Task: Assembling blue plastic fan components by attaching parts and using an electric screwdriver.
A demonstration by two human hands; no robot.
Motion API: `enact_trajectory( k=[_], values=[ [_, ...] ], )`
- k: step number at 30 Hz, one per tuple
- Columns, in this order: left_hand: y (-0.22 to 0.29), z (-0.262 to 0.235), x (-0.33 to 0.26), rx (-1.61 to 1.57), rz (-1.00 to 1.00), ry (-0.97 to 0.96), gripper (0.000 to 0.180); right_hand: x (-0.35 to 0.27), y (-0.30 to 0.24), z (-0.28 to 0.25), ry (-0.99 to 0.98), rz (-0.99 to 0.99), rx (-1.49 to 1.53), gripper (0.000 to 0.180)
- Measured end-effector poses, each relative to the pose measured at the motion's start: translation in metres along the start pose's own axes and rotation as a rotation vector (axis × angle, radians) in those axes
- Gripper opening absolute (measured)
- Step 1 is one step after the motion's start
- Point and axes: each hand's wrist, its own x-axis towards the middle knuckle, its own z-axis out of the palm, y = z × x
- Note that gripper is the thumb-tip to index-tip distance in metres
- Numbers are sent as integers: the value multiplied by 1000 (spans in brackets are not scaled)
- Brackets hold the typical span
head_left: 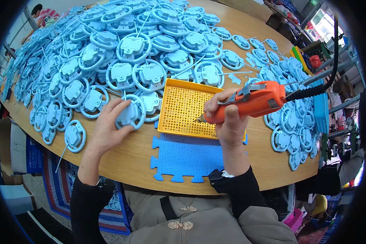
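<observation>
The left hand [110, 128] holds a light blue toy wheel [130, 114] at the edge of a big pile of wheels [122, 49] on the table [126, 156]. The right hand [229, 122] grips an orange power screwdriver [248, 103], its tip over a yellow tray [183, 105].

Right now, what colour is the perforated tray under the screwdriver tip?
Yellow-orange. The tray shows best in the head view, beneath the orange electric screwdriver.
</observation>
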Motion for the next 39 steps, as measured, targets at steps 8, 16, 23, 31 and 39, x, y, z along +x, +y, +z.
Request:
enact_trajectory(
  k=[8, 16, 23, 31, 39],
  values=[
    [55, 19, -49, 79, 125, 121, 55, 3, 5, -5, -22, 33, -26, 43],
    [111, 74, -61, 209, 140, 146, 59, 1, 4, -1, -23, 23, -40, 41],
    [101, 60, -58, 157, 197, -50, 65, -2, -18, 5, 31, 25, -77, 46],
    [115, 84, -52, 176, 69, 161, 65, -46, -48, 33, -117, 18, 203, 51],
    [115, 87, -53, 122, 26, 117, 64, -57, -50, 35, -223, 162, -72, 56]
  ],
)
